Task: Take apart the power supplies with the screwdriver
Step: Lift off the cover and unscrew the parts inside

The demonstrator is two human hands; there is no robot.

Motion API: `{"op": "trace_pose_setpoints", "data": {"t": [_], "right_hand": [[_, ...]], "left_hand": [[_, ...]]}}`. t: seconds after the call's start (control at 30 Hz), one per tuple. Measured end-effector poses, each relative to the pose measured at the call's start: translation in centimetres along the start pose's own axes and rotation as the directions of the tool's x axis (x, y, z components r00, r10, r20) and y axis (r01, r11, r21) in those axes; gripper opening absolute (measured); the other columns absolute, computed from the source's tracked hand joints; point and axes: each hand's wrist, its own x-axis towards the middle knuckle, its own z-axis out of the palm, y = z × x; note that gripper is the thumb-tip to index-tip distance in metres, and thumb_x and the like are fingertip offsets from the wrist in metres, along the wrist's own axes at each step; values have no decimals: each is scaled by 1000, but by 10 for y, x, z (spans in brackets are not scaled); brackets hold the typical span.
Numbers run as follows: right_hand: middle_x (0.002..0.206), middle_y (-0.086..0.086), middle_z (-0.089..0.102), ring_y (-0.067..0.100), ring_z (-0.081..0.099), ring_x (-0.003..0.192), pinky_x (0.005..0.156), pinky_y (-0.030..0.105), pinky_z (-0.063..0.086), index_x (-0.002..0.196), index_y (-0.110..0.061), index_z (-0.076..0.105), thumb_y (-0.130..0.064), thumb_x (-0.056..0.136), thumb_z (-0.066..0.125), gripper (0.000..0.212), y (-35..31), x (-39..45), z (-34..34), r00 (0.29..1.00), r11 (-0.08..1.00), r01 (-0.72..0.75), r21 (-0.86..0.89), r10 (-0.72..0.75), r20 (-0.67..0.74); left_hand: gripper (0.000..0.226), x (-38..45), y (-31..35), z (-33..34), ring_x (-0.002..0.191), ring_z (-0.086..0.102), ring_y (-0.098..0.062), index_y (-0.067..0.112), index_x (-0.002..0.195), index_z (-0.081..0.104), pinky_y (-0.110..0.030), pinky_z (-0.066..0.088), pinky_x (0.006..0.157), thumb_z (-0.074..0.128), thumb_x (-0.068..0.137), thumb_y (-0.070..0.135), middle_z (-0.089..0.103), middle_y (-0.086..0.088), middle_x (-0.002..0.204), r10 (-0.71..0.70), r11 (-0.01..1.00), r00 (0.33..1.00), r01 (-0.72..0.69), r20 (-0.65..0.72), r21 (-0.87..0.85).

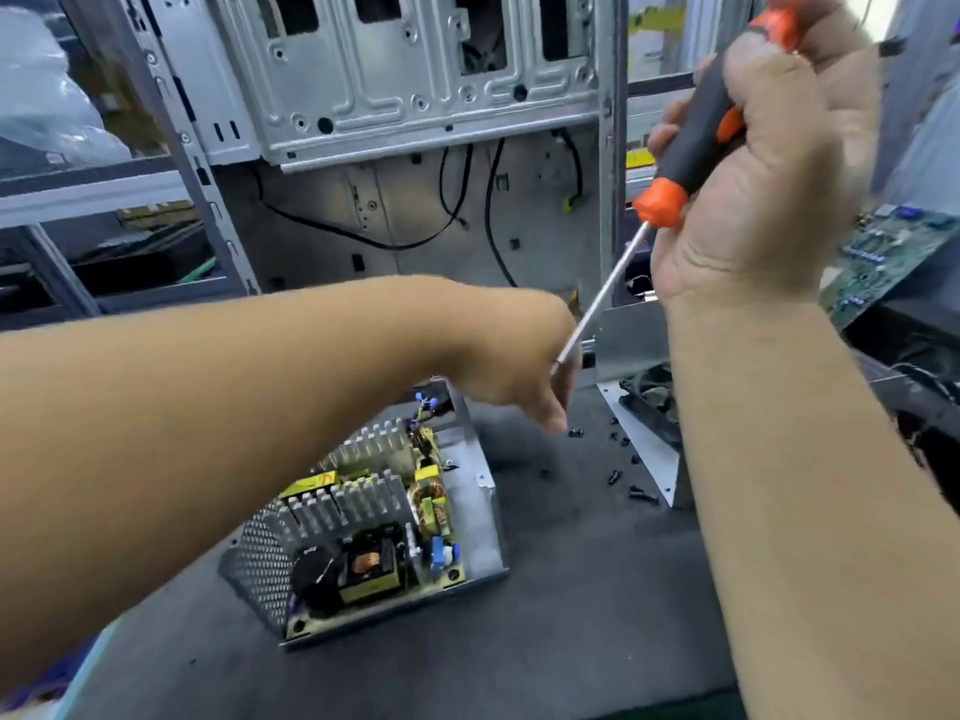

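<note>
An opened power supply (483, 491) sits on the dark mat, its heatsinks, coils and circuit board exposed inside the metal shell. My right hand (769, 163) grips the orange-and-black screwdriver (691, 148) high at the right, shaft slanting down-left. My left hand (524, 376) reaches across above the power supply's far end; the screwdriver tip meets it at the fingers, which point down and are partly hidden. Whether they pinch anything I cannot tell.
Loose black screws (623, 480) lie on the mat right of the power supply. A removed metal cover with a fan (644, 407) stands behind them. An open computer case (415, 96) fills the back. A green circuit board (883, 257) lies at the right.
</note>
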Motion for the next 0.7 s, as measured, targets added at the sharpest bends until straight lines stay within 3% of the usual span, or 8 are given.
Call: {"op": "trace_pose_setpoints", "data": {"t": [0.13, 0.23, 0.3, 0.43, 0.53, 0.63, 0.7], "right_hand": [[81, 20, 48, 23, 48, 58, 51, 29, 40, 123, 15, 55, 12, 93, 47, 31, 8, 3, -4, 990, 990, 134, 52, -136, 43], [88, 22, 51, 24, 51, 60, 50, 29, 44, 121, 8, 58, 6, 88, 52, 33, 13, 4, -3, 988, 989, 136, 49, -139, 61], [92, 22, 52, 26, 52, 64, 51, 30, 45, 122, 8, 58, 4, 87, 53, 36, 15, 2, -2, 990, 991, 125, 39, -127, 61], [90, 21, 58, 26, 54, 64, 53, 30, 45, 122, 6, 59, 2, 85, 50, 38, 11, -8, 0, 997, 998, 60, -2, -60, 47], [85, 17, 65, 25, 59, 61, 53, 30, 45, 117, 3, 61, 1, 84, 49, 35, 4, -26, 8, 996, 996, 70, -52, -67, 63], [94, 20, 67, 27, 68, 69, 56, 33, 54, 119, 0, 59, 5, 92, 51, 29, -8, -46, 26, 966, 987, 145, -69, -126, 227], [101, 23, 66, 34, 73, 81, 65, 41, 61, 120, -5, 58, 4, 95, 54, 27, -16, -58, 42, 913, 978, 187, -87, -141, 382]], "left_hand": [[18, 19, 28, 25, 69, 67, -5, 23, 91, 79, -17, 42, 51, 84, 83, 38, 76, 10, 81, -23, 994, 974, -2, 224, 112], [23, 17, 32, 14, 66, 71, -6, 22, 92, 80, -12, 43, 45, 84, 81, 42, 77, 9, 78, -42, 994, 974, 19, 224, 106], [24, 11, 31, 6, 74, 72, -6, 26, 96, 79, -18, 49, 56, 83, 81, 45, 77, 11, 82, -65, 992, 979, 43, 194, 116], [9, -26, 18, -15, 79, 67, -3, 30, 88, 76, -28, 51, 70, 81, 85, 38, 73, 17, 82, -120, 991, 991, 123, -55, 52], [6, -77, 9, -20, 79, 69, -2, 27, 90, 78, -30, 57, 79, 75, 91, 32, 74, 15, 82, -213, 974, 920, 172, -328, -150], [14, -132, 15, 4, 83, 72, -11, 25, 95, 76, -34, 59, 78, 69, 93, 37, 76, 10, 85, -285, 868, 813, -5, -508, -496], [21, -158, 28, 28, 87, 73, -11, 25, 104, 75, -32, 60, 80, 66, 93, 41, 77, 9, 91, -291, 794, 788, -118, -542, -597]]}}
